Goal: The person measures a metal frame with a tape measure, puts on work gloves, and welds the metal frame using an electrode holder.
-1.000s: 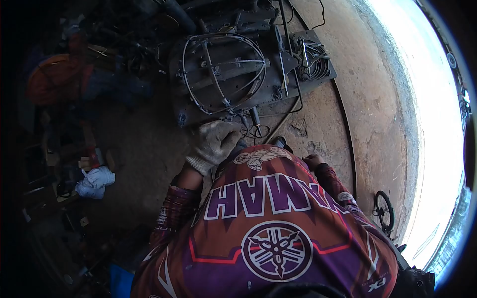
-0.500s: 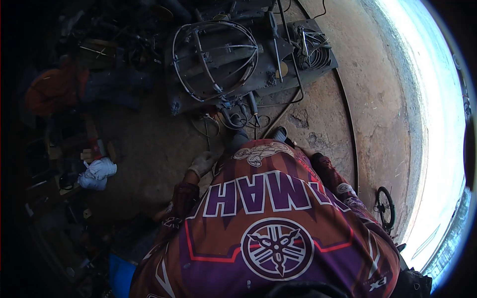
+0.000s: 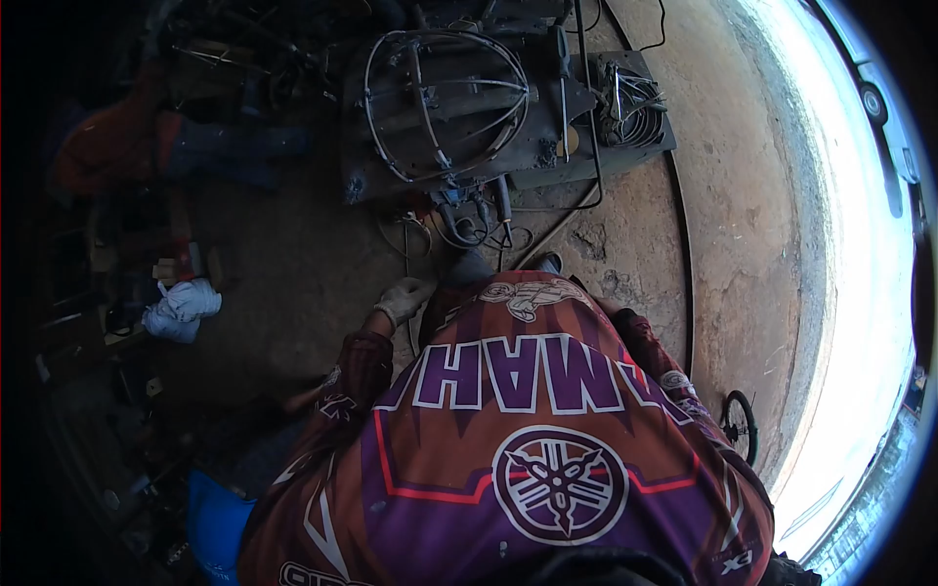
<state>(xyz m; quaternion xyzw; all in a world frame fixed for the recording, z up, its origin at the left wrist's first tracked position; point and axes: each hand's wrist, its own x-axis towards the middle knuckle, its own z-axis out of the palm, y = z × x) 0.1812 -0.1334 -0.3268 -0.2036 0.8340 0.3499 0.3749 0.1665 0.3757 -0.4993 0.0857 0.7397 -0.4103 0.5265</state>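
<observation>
My left hand [image 3: 401, 301], in a pale work glove, hangs beside my left thigh. Its fingers look loose and partly stretched, with nothing visible in them. My right hand [image 3: 608, 306] is at my other side, almost wholly hidden behind the front of my brown and purple jersey [image 3: 440, 459]. Ahead of both hands stands a dark metal workbench [image 3: 357, 186]. On it rests a rounded cage of welded metal rods [image 3: 422, 96], touched by neither hand. Handled tools [image 3: 502, 200] and cables hang from the bench's near edge.
A coiled bundle of wire and tools [image 3: 630, 103] lies at the bench's right end. A black cable [image 3: 687, 244] runs along the floor. A person in orange [image 3: 112, 142] is at the left, near a white cloth bundle [image 3: 183, 310]. A bicycle wheel [image 3: 740, 428] stands at right.
The view has shifted, so the bench and cage sit farther right and slightly higher. A vehicle has come into sight at upper right. My right hand shows less; my left stays by my thigh.
</observation>
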